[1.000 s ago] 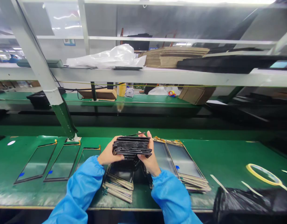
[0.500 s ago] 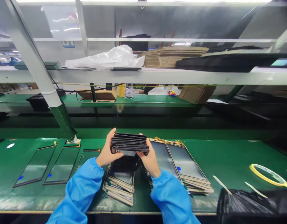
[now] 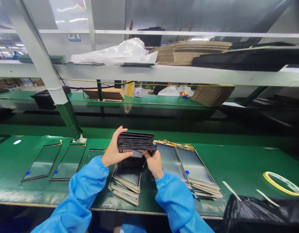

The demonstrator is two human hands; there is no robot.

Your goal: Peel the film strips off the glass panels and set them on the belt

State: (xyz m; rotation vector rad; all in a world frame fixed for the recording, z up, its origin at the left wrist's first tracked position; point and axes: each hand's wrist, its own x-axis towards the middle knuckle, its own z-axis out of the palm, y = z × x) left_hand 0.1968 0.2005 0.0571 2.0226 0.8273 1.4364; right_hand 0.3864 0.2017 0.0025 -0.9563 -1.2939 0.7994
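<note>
Right over the middle of the table (image 3: 244,161), you've got a stack of black-framed panels (image 3: 136,141) up in both hands, thin edges facing you. Your left hand (image 3: 112,152) has the left end pinched, thumb along the near side and fingers wrapped around the back. Your right hand (image 3: 153,163) grips the right corner, thumb tucked under the near edge; the rest of those fingers are behind the stack, so can't tell how they sit.

Couple of the lower edges poke out to the right past the upper ones, so I'd press in evenly from both ends to square it up. Keep the squeeze on the rims and your left thumb off the clear bit between your hands. Looks like slippery stuff, so go light but level, since one side dipping could fan the whole lot out.

Watch below too: there's a loose, fanned pile of pale-edged panels (image 3: 125,191) right under you, and I can't tell if your bottom end touches it. Keep your right sleeve (image 3: 175,200) from snagging the bigger panels (image 3: 195,161) just beside it. The single panels (image 3: 41,161) on the left are well apart from your grip, so they're fine.
</note>
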